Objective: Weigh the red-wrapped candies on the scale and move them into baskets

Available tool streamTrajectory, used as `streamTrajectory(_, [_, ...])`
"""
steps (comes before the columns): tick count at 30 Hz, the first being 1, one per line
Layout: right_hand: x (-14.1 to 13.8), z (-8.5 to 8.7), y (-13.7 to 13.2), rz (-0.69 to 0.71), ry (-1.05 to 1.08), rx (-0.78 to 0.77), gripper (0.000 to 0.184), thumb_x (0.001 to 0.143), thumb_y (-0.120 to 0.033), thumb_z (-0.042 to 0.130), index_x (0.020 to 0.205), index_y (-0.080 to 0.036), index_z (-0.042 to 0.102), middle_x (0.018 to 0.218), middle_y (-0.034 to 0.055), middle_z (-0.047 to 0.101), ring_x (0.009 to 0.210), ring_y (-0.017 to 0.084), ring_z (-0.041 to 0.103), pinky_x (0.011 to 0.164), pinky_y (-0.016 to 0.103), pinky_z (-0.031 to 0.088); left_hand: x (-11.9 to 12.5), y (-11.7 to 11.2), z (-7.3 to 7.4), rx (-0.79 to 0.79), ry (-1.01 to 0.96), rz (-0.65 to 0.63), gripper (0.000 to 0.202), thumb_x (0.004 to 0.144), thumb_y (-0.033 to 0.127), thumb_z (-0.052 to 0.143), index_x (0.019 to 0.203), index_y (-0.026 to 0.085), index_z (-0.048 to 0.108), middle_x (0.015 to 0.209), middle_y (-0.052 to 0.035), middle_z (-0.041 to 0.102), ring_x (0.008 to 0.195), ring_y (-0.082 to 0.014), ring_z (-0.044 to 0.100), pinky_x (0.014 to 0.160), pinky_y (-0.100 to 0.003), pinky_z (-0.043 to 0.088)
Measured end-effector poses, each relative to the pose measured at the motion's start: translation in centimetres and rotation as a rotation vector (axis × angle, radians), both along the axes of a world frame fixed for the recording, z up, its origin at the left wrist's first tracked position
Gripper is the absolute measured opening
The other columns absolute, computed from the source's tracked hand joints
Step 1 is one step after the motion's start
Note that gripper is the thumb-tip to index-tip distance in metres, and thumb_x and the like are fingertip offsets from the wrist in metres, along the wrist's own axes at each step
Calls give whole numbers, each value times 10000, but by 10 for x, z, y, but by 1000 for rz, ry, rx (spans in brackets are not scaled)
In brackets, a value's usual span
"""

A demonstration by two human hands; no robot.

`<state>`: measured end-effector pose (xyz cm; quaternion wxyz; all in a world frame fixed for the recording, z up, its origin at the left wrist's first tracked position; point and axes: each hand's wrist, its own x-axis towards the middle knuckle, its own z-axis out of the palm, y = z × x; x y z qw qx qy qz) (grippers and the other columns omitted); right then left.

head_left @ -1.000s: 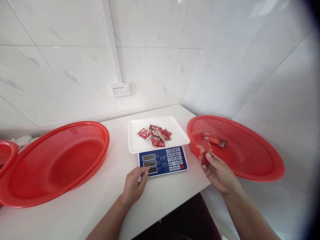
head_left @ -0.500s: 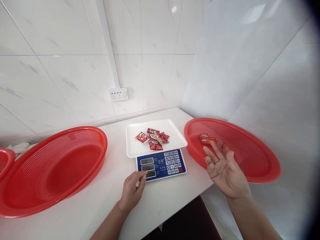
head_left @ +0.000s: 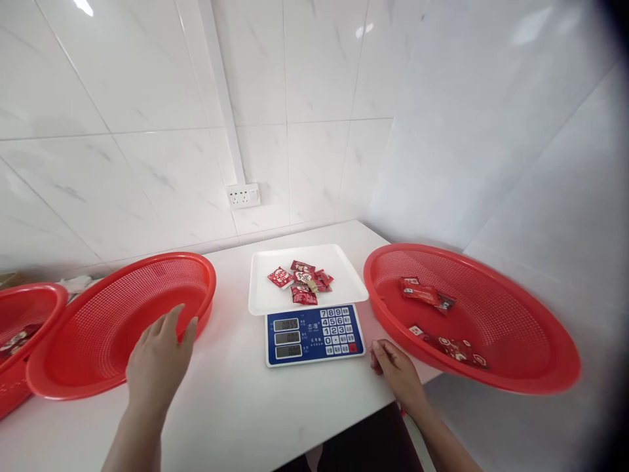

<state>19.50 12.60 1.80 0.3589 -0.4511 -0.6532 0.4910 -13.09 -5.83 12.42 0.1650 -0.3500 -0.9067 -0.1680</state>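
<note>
My left hand (head_left: 160, 364) is over the near rim of the empty red plastic basket (head_left: 113, 314) on the left. Its thumb and fingers are apart, with nothing between them. My right hand (head_left: 397, 368) rests by the lower right corner of the digital scale (head_left: 314, 335), close to the right-hand red basket (head_left: 521, 321). Its fingers are curled in and nothing shows in them. On the scale's white tray (head_left: 265, 295) lies a small heap of red sachets (head_left: 302, 282). The scale's top display reads about 0.055.
More red packets (head_left: 420, 290) lie in the right basket, with several patterned sachets (head_left: 457, 351) near its front rim. Another red basket (head_left: 44, 292) at the far left holds dark red packets (head_left: 19, 341). A wall socket (head_left: 244, 195) is behind the white table (head_left: 236, 406).
My left hand has moved left from the scale's displays to the left basket and spread its fingers. My right hand has left the right basket, dropped beside the scale and curled. The view has shifted slightly.
</note>
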Motion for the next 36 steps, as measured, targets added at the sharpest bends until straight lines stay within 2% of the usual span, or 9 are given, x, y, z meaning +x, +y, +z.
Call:
streamTrajectory(4, [5, -9, 4, 25, 20, -4, 419, 762, -623, 480, 627, -231, 540, 546, -5, 515, 530, 174, 499, 528, 291, 439, -5, -8, -6, -170, -137, 21, 443, 883, 472, 329, 1149, 197, 553, 1042, -99, 675, 877, -285, 642, 523, -295, 465])
streamTrajectory(10, [8, -13, 5, 44, 49, -48, 387, 769, -604, 485, 724, -232, 580, 586, -1, 530, 559, 183, 520, 552, 296, 462, 12, 0, -19, -83, -14, -145, 343, 876, 433, 393, 1089, 241, 581, 1004, -54, 684, 902, -240, 638, 531, -244, 466])
streamTrajectory(15, [9, -12, 4, 73, 35, -36, 399, 757, -615, 486, 728, -230, 585, 585, 1, 527, 567, 189, 518, 557, 297, 461, 25, 68, -1, -72, -72, -577, 366, 886, 278, 362, 1205, 184, 514, 1239, -109, 558, 1152, -274, 503, 872, -407, 472])
streamTrajectory(17, [10, -14, 3, 84, 34, -26, 408, 757, -620, 481, 738, -226, 586, 587, 3, 527, 573, 189, 519, 561, 295, 461, 28, 107, 4, -126, -99, -700, 416, 857, 156, 354, 1251, 219, 474, 1291, -55, 527, 1226, -208, 445, 982, -365, 408])
streamTrajectory(20, [13, -19, 1, 83, 18, 10, 410, 764, -619, 471, 744, -225, 584, 587, 2, 525, 567, 184, 511, 564, 286, 449, 27, 155, 5, -218, -139, -751, 542, 770, 28, 376, 1270, 219, 458, 1308, -56, 515, 1253, -195, 422, 980, -339, 411])
streamTrajectory(23, [16, -25, 0, 70, -10, 52, 430, 768, -625, 458, 736, -213, 579, 586, -1, 519, 561, 173, 501, 558, 271, 435, 25, 177, 5, -296, -171, -757, 509, 726, 40, 471, 1197, 227, 521, 1187, -66, 592, 1137, -221, 530, 888, -327, 469])
streamTrajectory(26, [17, -31, 0, 76, -24, 66, 456, 774, -630, 439, 754, -196, 576, 594, -2, 518, 565, 162, 501, 553, 253, 430, 22, 174, 11, -316, -175, -720, 376, 727, 136, 557, 1091, 229, 571, 1038, -51, 619, 942, -217, 613, 773, -302, 501])
streamTrajectory(30, [17, -34, 1, 105, -38, 74, 449, 782, -620, 435, 755, -193, 571, 591, -4, 517, 557, 154, 496, 547, 242, 427, 2, 140, 28, -234, -139, -563, 284, 786, 174, 492, 1061, 223, 546, 1034, -54, 555, 799, -179, 607, 687, -289, 494])
streamTrajectory(36, [11, -26, 6, 101, -70, 21, 428, 754, -616, 458, 709, -203, 561, 572, -7, 521, 546, 153, 494, 540, 247, 430, -23, 89, 45, -131, -55, -348, 346, 834, 295, 469, 1140, 143, 526, 1184, -176, 476, 1082, -353, 470, 810, -491, 440])
